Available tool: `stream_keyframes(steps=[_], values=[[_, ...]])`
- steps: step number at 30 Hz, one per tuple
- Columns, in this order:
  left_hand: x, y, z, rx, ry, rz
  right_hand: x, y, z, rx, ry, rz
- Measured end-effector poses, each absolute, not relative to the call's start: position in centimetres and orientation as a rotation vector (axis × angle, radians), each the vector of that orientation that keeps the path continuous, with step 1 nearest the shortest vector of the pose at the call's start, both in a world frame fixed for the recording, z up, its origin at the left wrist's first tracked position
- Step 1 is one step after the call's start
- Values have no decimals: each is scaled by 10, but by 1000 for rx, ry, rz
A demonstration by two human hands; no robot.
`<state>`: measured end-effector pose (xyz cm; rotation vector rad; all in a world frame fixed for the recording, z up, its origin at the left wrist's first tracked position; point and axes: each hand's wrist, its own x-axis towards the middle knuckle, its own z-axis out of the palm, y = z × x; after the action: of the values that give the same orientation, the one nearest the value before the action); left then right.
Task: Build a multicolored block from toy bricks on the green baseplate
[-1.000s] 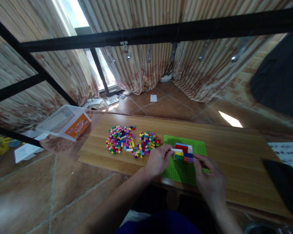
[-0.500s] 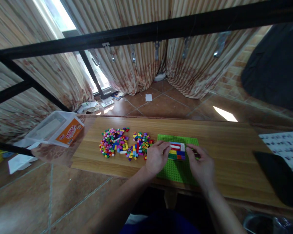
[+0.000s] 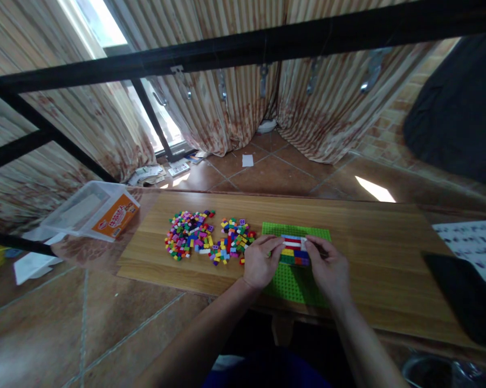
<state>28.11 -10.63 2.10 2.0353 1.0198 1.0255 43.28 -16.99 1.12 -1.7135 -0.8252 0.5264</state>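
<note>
The brick block [image 3: 295,254] sits, in the head view, on the green plate [image 3: 294,286], towards its twelve o'clock side, on the wooden table [image 3: 380,256]. A slim white brick [image 3: 293,244] lies along its top among red ones. At the block's nine o'clock, the left hand [image 3: 262,263] has thumb and finger closed on the white brick's end. The right hand [image 3: 329,267] is at three to four o'clock, fingertips against the opposite end; whether they pinch or only steady it, I cannot tell. Loose bricks [image 3: 186,237] are heaped near nine o'clock, with a clear tub [image 3: 115,215] beyond them.

The white brick could seat crooked if one end takes more pressure than the other. Pressing hard off-centre could also pop neighbouring bricks loose or shift the block, and the left wrist could scatter the nearest loose bricks if it swings towards nine o'clock.
</note>
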Motion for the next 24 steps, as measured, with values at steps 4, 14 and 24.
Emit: stream_keyframes(steps=[4,14,24], values=[[284,-105,23,2052,1049,1020,432,-169,15,-1719,-814,538],[283,-105,22,1844,1037,993,425,-162,14,-1808,-831,477],[296,-94,25,1472,1065,923,421,-162,19,-1845,-811,436]])
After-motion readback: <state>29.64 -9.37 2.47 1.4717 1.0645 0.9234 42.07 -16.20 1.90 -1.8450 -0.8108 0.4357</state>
